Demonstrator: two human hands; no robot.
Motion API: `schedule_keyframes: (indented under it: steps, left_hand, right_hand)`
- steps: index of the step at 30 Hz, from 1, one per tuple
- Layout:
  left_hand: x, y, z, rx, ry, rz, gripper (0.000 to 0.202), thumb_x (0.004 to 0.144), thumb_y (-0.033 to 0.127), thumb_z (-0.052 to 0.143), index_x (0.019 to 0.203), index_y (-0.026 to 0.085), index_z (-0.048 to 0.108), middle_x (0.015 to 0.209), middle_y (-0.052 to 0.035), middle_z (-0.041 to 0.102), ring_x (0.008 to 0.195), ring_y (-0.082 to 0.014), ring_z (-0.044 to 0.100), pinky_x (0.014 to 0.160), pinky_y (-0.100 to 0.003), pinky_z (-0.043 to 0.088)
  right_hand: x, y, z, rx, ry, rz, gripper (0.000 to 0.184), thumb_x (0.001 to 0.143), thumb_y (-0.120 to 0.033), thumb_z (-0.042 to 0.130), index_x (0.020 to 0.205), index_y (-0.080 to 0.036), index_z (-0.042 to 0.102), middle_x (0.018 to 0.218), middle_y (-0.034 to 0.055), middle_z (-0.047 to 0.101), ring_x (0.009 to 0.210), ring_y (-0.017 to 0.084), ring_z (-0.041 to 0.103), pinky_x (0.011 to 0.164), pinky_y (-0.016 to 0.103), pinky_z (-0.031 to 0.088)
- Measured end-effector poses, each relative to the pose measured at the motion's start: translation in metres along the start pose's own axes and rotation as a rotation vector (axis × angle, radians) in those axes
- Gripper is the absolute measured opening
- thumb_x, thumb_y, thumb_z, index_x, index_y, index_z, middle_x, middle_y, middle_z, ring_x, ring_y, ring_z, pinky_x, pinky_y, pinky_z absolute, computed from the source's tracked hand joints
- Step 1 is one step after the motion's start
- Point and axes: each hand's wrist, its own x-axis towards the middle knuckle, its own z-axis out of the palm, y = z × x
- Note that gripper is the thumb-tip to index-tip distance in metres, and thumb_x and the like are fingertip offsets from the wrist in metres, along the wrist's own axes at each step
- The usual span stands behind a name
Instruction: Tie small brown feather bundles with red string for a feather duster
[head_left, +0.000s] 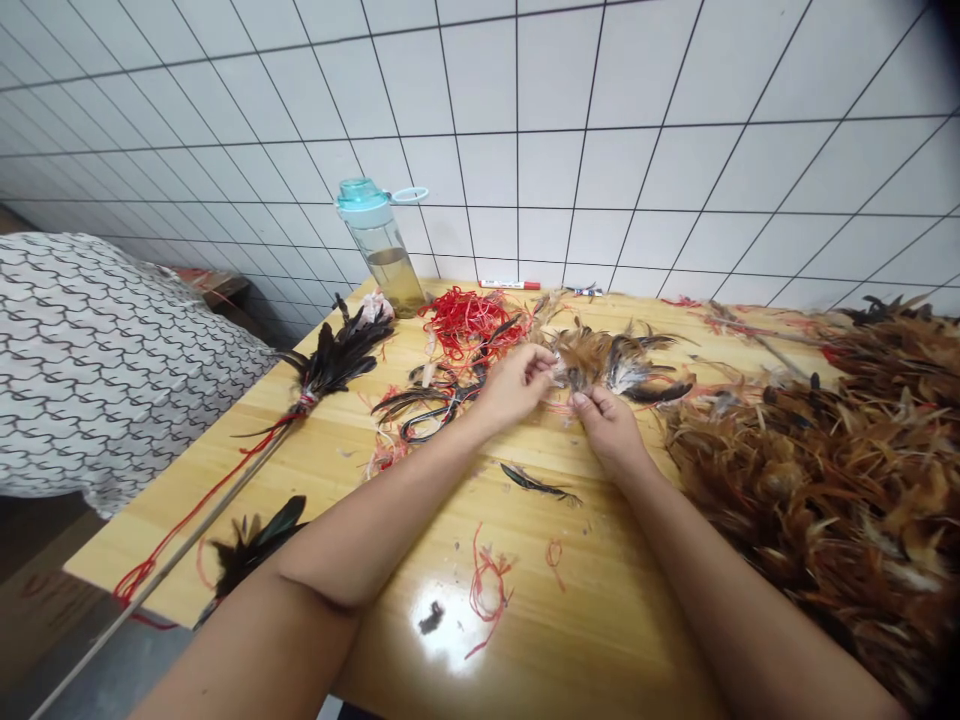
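Observation:
Both of my hands meet over the middle of a wooden table (600, 620). My left hand (516, 385) is closed in a pinch on the stems of a small bunch of brown feathers (592, 358). My right hand (609, 425) is closed too, its fingertips gripping the same bunch from below. The feathers fan out to the right, some tipped black and white. A tangle of red string (466, 322) lies just behind my left hand.
A big heap of brown feathers (840, 470) fills the table's right side. A stick with black feathers bound on by red string (330, 365) lies at the left. A water bottle (379, 245) stands by the tiled wall. Another person's patterned garment (97, 350) is at far left.

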Motion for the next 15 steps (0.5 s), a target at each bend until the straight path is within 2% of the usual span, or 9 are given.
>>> schedule_keyframes:
  steps: [2, 4, 9, 11, 15]
  left_hand:
    - [0.007, -0.009, -0.014, 0.085, 0.106, -0.022, 0.015, 0.078, 0.016, 0.053, 0.092, 0.015, 0.059, 0.088, -0.0035, 0.061, 0.078, -0.0115, 0.056, 0.073, -0.023, 0.044]
    - [0.012, -0.016, -0.025, 0.199, 0.123, 0.004, 0.017, 0.079, 0.015, 0.051, 0.093, 0.016, 0.061, 0.091, -0.0042, 0.062, 0.080, -0.0124, 0.056, 0.074, -0.024, 0.044]
    - [0.010, -0.020, -0.029, 0.510, -0.108, 0.234, 0.024, 0.083, 0.014, 0.047, 0.093, 0.019, 0.068, 0.094, -0.0058, 0.062, 0.092, -0.0163, 0.055, 0.086, -0.029, 0.042]
    - [0.008, -0.019, -0.028, 0.664, -0.116, 0.215, 0.023, 0.085, 0.017, 0.046, 0.085, 0.018, 0.068, 0.090, -0.0071, 0.061, 0.091, -0.0183, 0.054, 0.087, -0.032, 0.041]
    - [0.008, -0.017, -0.030, 0.848, -0.031, 0.089, 0.024, 0.088, 0.024, 0.045, 0.079, 0.016, 0.065, 0.086, -0.0087, 0.059, 0.086, -0.0202, 0.053, 0.082, -0.034, 0.041]
  right_hand:
    - [-0.001, -0.003, -0.002, 0.039, 0.002, 0.028, 0.026, 0.078, -0.045, 0.051, 0.069, -0.021, 0.054, 0.061, -0.0020, 0.047, 0.060, 0.014, 0.041, 0.059, 0.026, 0.036]
    - [-0.001, -0.005, -0.004, 0.085, 0.011, 0.064, 0.027, 0.079, -0.047, 0.051, 0.073, -0.021, 0.054, 0.060, -0.0027, 0.045, 0.058, 0.013, 0.038, 0.055, 0.025, 0.033]
    - [0.000, -0.007, -0.006, 0.141, 0.032, 0.072, 0.028, 0.080, -0.047, 0.052, 0.075, -0.020, 0.055, 0.056, -0.0045, 0.041, 0.053, 0.011, 0.035, 0.053, 0.025, 0.030]
    - [-0.001, -0.008, -0.006, 0.173, 0.034, 0.085, 0.028, 0.079, -0.046, 0.053, 0.076, -0.019, 0.056, 0.056, -0.0050, 0.041, 0.052, 0.011, 0.035, 0.053, 0.025, 0.030]
    - [-0.001, -0.007, -0.006, 0.183, 0.033, 0.102, 0.030, 0.078, -0.048, 0.054, 0.075, -0.019, 0.056, 0.056, -0.0053, 0.042, 0.051, 0.011, 0.035, 0.052, 0.025, 0.028]
